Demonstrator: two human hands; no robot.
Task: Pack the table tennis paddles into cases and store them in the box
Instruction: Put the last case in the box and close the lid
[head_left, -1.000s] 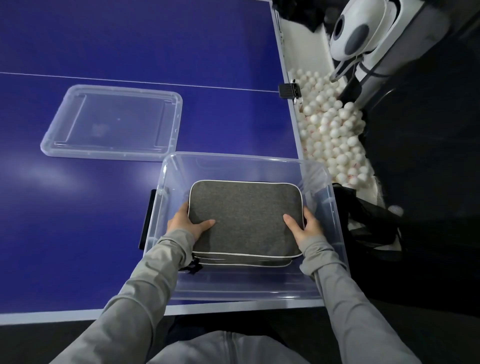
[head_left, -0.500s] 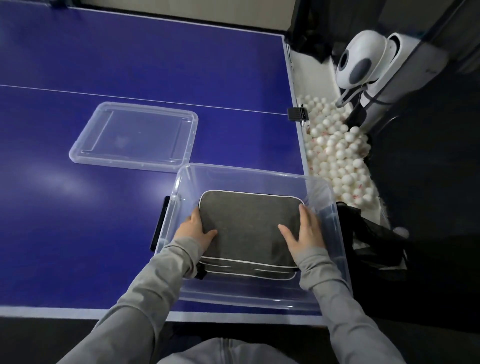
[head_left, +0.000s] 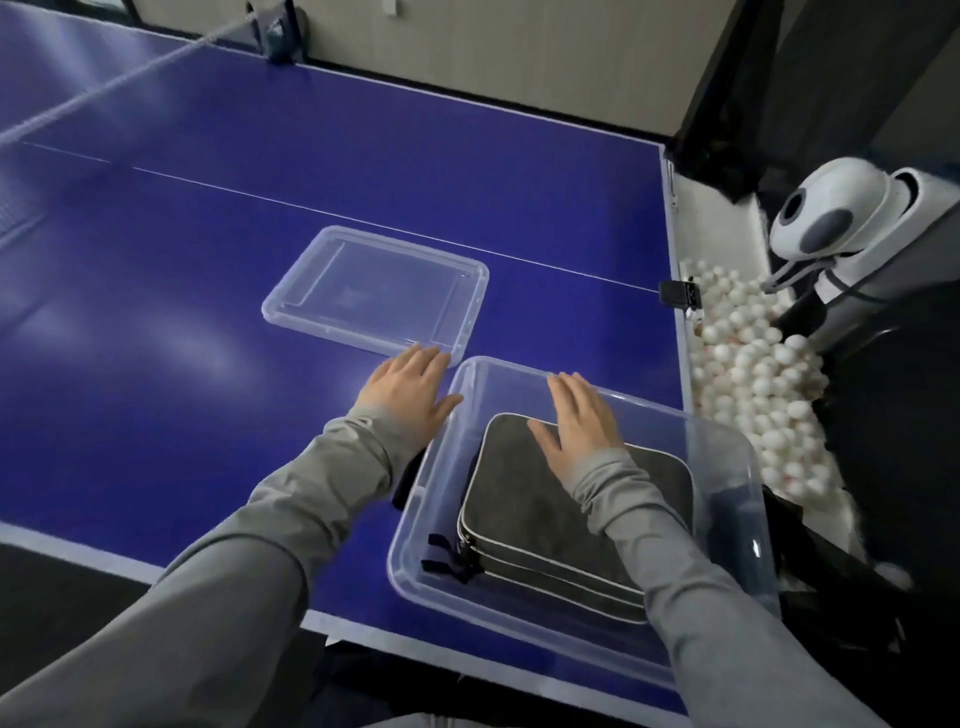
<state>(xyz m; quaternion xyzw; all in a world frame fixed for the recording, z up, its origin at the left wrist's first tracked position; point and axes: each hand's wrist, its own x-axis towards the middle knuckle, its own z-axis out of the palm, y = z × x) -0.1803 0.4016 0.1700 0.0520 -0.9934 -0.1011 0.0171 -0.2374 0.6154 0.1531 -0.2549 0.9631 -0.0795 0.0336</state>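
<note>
We see no readable writing; our left hand (head_left: 408, 392) and right hand (head_left: 582, 421) spread flat above the grey case (head_left: 545, 519) in the clear box (head_left: 415, 530).

Cases: grey zipped cases (head_left: 571, 499) with white piping, stacked flat inside the box.
Box: clear plastic box (head_left: 415, 519), open-topped, at the blue table's near edge.
Lid: clear lid (head_left: 379, 291), flat, just beyond the box.
</note>
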